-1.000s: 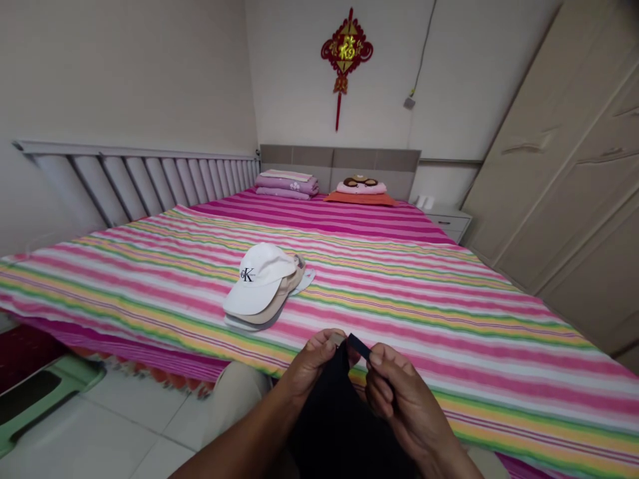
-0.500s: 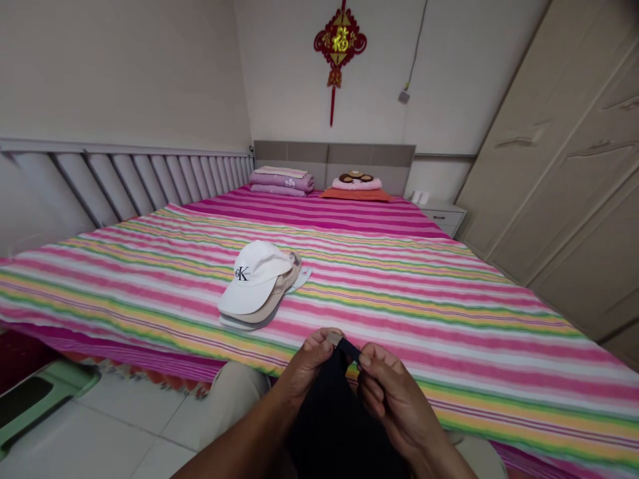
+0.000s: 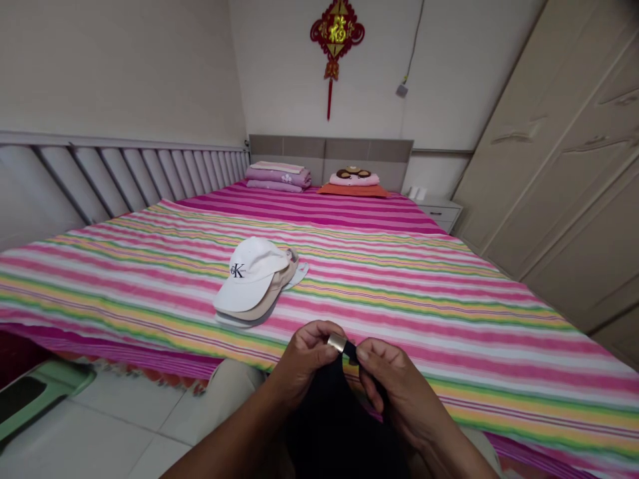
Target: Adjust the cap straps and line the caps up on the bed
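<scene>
Spreading across the head view, a striped cover (image 3: 424, 286) lies over the bed, with magenta striped bedding (image 3: 319, 213) beyond it reaching the headboard (image 3: 299, 150) at twelve o'clock. At six o'clock, by the near edge, the left hand (image 3: 310, 352) has its fingers pinched on a metal buckle (image 3: 337, 342), while the right hand (image 3: 394, 372) grips the dark strap (image 3: 351, 351) just beside it; black fabric (image 3: 334, 426) hangs below both. Caps (image 3: 254, 269) sit stacked at eight o'clock, the white one with dark lettering on top. Two folded piles rest by the headboard, the purple pile (image 3: 278, 178) at eleven and the pink and orange pile (image 3: 352, 191) near twelve. A red ornament (image 3: 337, 33) hangs on the wall above. Slatted railing (image 3: 144, 176) bounds the bed at ten; a white nightstand (image 3: 442, 214) and tall wardrobe (image 3: 559, 153) stand between two and three. The cover runs wide and fairly flat from three to five. Past the near edge, pale floor tiles (image 3: 114, 426) show at seven to eight, between a green stool (image 3: 50, 399) and the person's knee (image 3: 232, 392).
</scene>
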